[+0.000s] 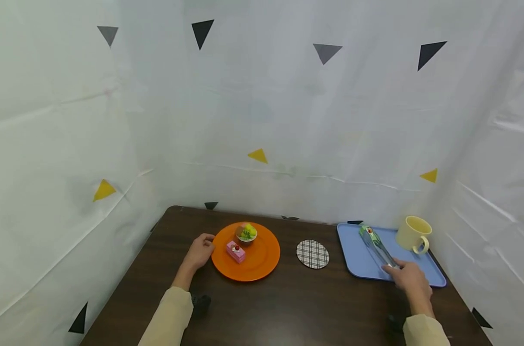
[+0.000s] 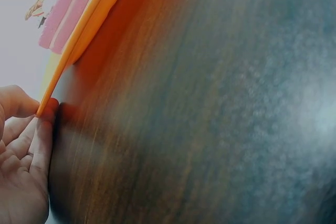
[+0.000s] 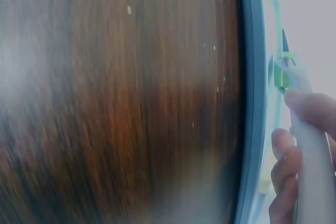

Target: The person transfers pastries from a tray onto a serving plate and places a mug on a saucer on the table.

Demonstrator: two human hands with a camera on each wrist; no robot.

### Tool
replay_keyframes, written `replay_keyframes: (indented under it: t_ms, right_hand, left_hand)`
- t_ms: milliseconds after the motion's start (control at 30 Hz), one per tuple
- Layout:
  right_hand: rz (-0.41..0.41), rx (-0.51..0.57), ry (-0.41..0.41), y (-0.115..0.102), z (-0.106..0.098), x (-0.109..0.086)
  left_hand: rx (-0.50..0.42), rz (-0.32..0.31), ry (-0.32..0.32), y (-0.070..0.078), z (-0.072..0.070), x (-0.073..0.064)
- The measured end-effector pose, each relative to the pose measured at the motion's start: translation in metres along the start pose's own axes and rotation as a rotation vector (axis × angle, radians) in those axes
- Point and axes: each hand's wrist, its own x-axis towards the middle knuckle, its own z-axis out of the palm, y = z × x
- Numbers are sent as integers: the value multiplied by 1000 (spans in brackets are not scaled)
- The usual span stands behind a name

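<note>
At the left, my left hand [image 1: 198, 252] pinches the rim of an orange plate [image 1: 262, 263], thumb above and fingers below it in the left wrist view. On the plate sit a pink cake slice [image 1: 236, 252] with a red berry on top and a small bowl [image 1: 247, 239] holding yellow and green food. My right hand [image 1: 410, 279] grips a pair of tongs [image 1: 382, 251] over the blue tray [image 1: 353, 263]. The tongs' far ends are at a green cake slice [image 1: 368, 232] on the tray; whether they squeeze it I cannot tell.
A yellow mug [image 1: 409, 234] stands on the tray's right side, handle toward me. Between plate and tray lies a round checked coaster [image 1: 312, 254]. White sheeting [image 1: 262, 110] hangs behind and beside the dark wooden table [image 1: 287, 307].
</note>
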Motion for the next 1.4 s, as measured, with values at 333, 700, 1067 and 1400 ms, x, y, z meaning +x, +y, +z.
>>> replay_keyframes:
  t_ms: [333,700,1067,1400]
  right_hand:
    - [-64,92,24,-13,-5,-13]
    - [-203,168,22,-42,-7,-30]
    - [-373,259,13,-74,8,-54]
    - [-440,427,-131,-98,29,-73]
  left_hand:
    - [13,-34,4,-2,3,1]
    - [7,-15,-1,-5,0,2]
    - [12,-18,13,-8,1,7]
    - [9,3,13,-5,1,6]
